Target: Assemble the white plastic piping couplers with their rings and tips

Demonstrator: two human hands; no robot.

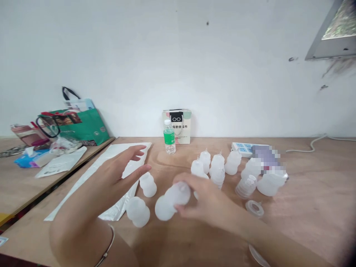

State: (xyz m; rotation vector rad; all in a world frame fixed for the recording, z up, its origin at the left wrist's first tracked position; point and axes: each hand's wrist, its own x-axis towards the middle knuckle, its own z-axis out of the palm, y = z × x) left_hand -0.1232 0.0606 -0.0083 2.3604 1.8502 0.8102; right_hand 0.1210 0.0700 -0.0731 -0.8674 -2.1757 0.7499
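My right hand [201, 198] is closed around a frosted white, bulging plastic bottle [164, 208], which tilts with one end toward the lower left. My left hand [122, 167] hovers over a white plastic mailer bag [111, 155], fingers stretched out and apart, holding nothing. Just past its thumb stands a similar frosted bottle [148, 184], and another frosted bottle [138, 212] is nearer to me. Beyond my right hand stand several more frosted bottles [217, 168], some with small pointed tips on top. My right hand partly hides those closest to it.
A clear ring-shaped lid [254, 208] lies at the right, near a stack of clear lids [246, 186]. Toward the wall stand a water bottle [169, 137] and a paper bag [185, 129]. A power strip [241, 149] sits back right; a green bag [83, 128] is far left.
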